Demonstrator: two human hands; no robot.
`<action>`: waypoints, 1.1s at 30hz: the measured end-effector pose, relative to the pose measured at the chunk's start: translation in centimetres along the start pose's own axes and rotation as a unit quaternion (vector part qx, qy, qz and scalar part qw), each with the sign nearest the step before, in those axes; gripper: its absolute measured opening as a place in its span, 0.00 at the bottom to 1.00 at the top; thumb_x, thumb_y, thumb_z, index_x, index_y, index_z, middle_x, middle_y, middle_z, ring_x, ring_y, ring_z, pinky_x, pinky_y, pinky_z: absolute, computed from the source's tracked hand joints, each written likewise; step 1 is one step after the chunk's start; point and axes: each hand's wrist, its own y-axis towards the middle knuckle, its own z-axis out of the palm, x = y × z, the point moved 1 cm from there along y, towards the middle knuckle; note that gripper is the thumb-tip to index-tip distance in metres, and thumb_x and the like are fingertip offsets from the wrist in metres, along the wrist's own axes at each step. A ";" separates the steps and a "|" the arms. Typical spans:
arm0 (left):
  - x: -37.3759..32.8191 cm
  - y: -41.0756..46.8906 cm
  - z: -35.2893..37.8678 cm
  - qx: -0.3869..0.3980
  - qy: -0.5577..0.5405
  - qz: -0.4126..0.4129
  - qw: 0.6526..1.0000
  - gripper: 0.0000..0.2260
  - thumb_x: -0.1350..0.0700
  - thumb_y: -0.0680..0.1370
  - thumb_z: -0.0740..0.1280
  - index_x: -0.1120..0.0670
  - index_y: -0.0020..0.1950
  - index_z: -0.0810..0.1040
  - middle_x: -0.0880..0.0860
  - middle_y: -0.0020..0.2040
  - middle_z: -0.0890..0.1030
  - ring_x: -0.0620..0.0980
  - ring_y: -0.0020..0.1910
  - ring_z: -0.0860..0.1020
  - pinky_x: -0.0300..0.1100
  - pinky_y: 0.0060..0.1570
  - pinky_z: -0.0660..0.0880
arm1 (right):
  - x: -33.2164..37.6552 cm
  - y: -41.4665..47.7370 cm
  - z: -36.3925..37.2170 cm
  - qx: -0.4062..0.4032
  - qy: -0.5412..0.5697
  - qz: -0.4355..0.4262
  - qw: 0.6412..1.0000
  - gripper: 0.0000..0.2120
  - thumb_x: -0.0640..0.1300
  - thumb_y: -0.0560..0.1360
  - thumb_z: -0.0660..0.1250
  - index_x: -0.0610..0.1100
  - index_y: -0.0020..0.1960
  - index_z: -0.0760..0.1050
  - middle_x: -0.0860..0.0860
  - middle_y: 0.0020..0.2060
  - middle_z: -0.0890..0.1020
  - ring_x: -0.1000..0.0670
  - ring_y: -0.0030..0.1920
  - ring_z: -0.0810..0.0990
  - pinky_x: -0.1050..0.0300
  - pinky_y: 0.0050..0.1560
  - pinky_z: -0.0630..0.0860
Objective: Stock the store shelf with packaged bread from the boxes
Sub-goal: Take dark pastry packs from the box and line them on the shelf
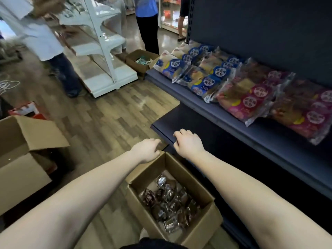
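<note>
Head view: where is the bread?
— In two places. Small dark wrapped bread (168,200) lies loose in the open cardboard box (206,227) on the wood floor (111,123), directly under the forearms. On the upper shelf (172,88), blue packs (206,83) lie in overlapping rows at the left end, with magenta packs (251,101) just beside them to the right.

And the hands?
— The right hand (188,142) clasps the front lip of the lower shelf (197,121), with its fingers curled on top and its thumb at the edge. The left hand (146,150) is at the box's far left corner, touching the rim. Its fingers bend down out of sight behind the back of the hand, so I cannot tell whether it grasps the cardboard or only rests there.

What else is nearby?
— A second box (27,141) stands at the left with its flaps open. Across the aisle is a white shelving unit (100,51), with a smaller box (142,60) of green packets near its foot. A blurred person in a white top (45,38) stands beside that unit.
</note>
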 end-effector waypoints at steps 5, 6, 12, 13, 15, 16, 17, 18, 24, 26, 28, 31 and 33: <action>-0.6 -0.6 5.6 0.087 0.006 -0.004 0.996 0.20 0.53 0.80 0.59 0.56 0.71 0.66 0.58 0.66 0.71 0.59 0.65 0.70 0.47 0.62 0.67 | -0.3 -2.3 4.5 0.115 0.031 0.082 0.989 0.17 0.47 0.78 0.57 0.43 0.65 0.68 0.44 0.62 0.71 0.41 0.62 0.70 0.47 0.56 0.70; -0.8 -0.8 6.9 0.108 0.011 -0.006 0.994 0.20 0.52 0.80 0.59 0.57 0.71 0.66 0.59 0.66 0.71 0.59 0.65 0.70 0.47 0.62 0.68 | -0.4 -2.9 5.6 0.144 0.028 0.093 0.985 0.18 0.47 0.78 0.58 0.43 0.65 0.68 0.44 0.63 0.70 0.40 0.63 0.69 0.46 0.58 0.69; -0.9 -3.9 14.3 0.239 0.045 0.014 0.970 0.22 0.50 0.79 0.59 0.56 0.72 0.65 0.59 0.68 0.69 0.61 0.65 0.69 0.50 0.63 0.69 | -0.2 -6.7 12.2 0.281 0.036 0.140 0.949 0.21 0.49 0.78 0.60 0.44 0.68 0.65 0.44 0.66 0.67 0.40 0.66 0.66 0.46 0.59 0.70; -0.8 -4.4 14.9 0.255 0.051 0.017 0.966 0.22 0.51 0.79 0.59 0.56 0.72 0.65 0.59 0.68 0.68 0.61 0.65 0.69 0.50 0.63 0.69 | -0.2 -7.2 12.9 0.291 0.042 0.149 0.944 0.21 0.49 0.77 0.60 0.44 0.68 0.65 0.44 0.66 0.67 0.40 0.66 0.66 0.46 0.59 0.70; -0.5 -4.9 16.0 0.280 0.060 0.017 0.958 0.22 0.51 0.80 0.58 0.56 0.73 0.63 0.60 0.68 0.68 0.61 0.66 0.69 0.51 0.63 0.69 | -0.2 -7.8 13.8 0.303 0.059 0.161 0.937 0.21 0.48 0.77 0.60 0.44 0.68 0.65 0.44 0.65 0.67 0.40 0.66 0.67 0.45 0.61 0.69; -0.4 -5.2 16.3 0.290 0.064 0.014 0.955 0.23 0.51 0.80 0.58 0.56 0.73 0.63 0.60 0.68 0.67 0.61 0.66 0.68 0.51 0.64 0.69 | -0.3 -8.1 14.1 0.305 0.067 0.168 0.935 0.21 0.47 0.77 0.59 0.44 0.68 0.65 0.44 0.65 0.67 0.40 0.65 0.67 0.45 0.60 0.69; -0.2 -5.3 16.6 0.298 0.066 0.009 0.952 0.23 0.51 0.80 0.57 0.57 0.74 0.62 0.61 0.69 0.67 0.61 0.66 0.68 0.51 0.64 0.68 | -0.3 -8.4 14.3 0.306 0.075 0.176 0.933 0.20 0.47 0.77 0.59 0.44 0.68 0.65 0.44 0.65 0.67 0.40 0.64 0.68 0.46 0.59 0.70; -0.1 -5.4 16.9 0.302 0.063 0.002 0.951 0.23 0.51 0.80 0.57 0.57 0.74 0.62 0.61 0.69 0.67 0.61 0.66 0.68 0.52 0.65 0.68 | -0.4 -8.7 14.6 0.307 0.084 0.184 0.930 0.20 0.46 0.77 0.59 0.44 0.68 0.65 0.44 0.64 0.67 0.41 0.64 0.68 0.46 0.58 0.71; 0.0 -5.6 17.9 0.286 -0.062 -0.074 0.953 0.17 0.54 0.79 0.59 0.58 0.67 0.70 0.59 0.64 0.74 0.58 0.63 0.72 0.46 0.63 0.69 | -1.1 -10.3 16.1 0.314 0.155 0.235 0.907 0.23 0.45 0.77 0.59 0.48 0.72 0.64 0.45 0.65 0.67 0.42 0.63 0.69 0.47 0.57 0.74; -0.2 -5.9 18.7 0.286 -0.085 -0.091 0.950 0.15 0.56 0.79 0.59 0.58 0.65 0.71 0.58 0.62 0.75 0.57 0.62 0.73 0.43 0.61 0.69 | -1.4 -10.9 16.9 0.312 0.176 0.249 0.900 0.23 0.44 0.76 0.60 0.50 0.71 0.65 0.46 0.65 0.66 0.43 0.63 0.68 0.46 0.58 0.74; 0.0 -6.3 19.7 0.293 -0.090 -0.099 0.947 0.16 0.56 0.78 0.59 0.56 0.65 0.71 0.57 0.63 0.74 0.57 0.62 0.73 0.44 0.61 0.69 | -1.4 -11.6 17.7 0.307 0.183 0.253 0.899 0.24 0.43 0.76 0.61 0.49 0.72 0.64 0.46 0.67 0.65 0.43 0.64 0.67 0.49 0.57 0.73; 0.1 -6.0 21.5 0.288 -0.095 -0.115 0.946 0.16 0.56 0.78 0.59 0.55 0.66 0.71 0.57 0.63 0.73 0.57 0.61 0.73 0.45 0.61 0.70 | -1.7 -12.5 19.3 0.303 0.186 0.248 0.901 0.26 0.43 0.77 0.62 0.48 0.73 0.61 0.45 0.70 0.62 0.43 0.66 0.66 0.49 0.59 0.72; -0.2 -5.1 22.9 0.276 -0.120 -0.132 0.945 0.16 0.57 0.79 0.59 0.56 0.66 0.70 0.58 0.63 0.72 0.56 0.60 0.74 0.44 0.61 0.69 | -2.4 -12.9 20.9 0.311 0.187 0.248 0.898 0.26 0.44 0.77 0.62 0.49 0.74 0.60 0.45 0.69 0.63 0.43 0.66 0.66 0.48 0.61 0.71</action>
